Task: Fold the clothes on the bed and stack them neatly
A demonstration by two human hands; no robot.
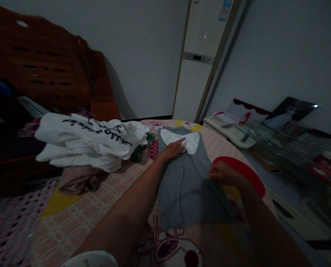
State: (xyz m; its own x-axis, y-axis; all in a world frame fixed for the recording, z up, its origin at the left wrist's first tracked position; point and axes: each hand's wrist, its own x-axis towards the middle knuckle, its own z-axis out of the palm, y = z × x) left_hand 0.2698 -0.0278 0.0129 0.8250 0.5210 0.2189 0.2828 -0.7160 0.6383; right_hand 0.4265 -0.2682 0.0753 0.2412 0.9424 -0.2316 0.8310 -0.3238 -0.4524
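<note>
A grey knit sweater [193,193] with a white neck area [192,142] lies spread on a table, its ribbed hem towards me. My left hand [174,149] rests on the sweater near the neck, fingers stretched out over the grey and white cloth. At the sweater's right edge, my right hand [223,173] has its fingers closed on the grey fabric. To the left sits a thick pile of white clothing [90,141] with black lettering, above a brownish-pink folded cloth [80,180]. A dark green patterned cloth [139,152] pokes out beside that pile.
A patterned pink tablecloth [121,193] covers the table. A flat red round object [243,172] lies under my right wrist. On the right stands a glass-topped cabinet [265,148] with papers and a framed picture [289,113]. Behind are a wooden chair [48,66] and a tall white air conditioner [195,81].
</note>
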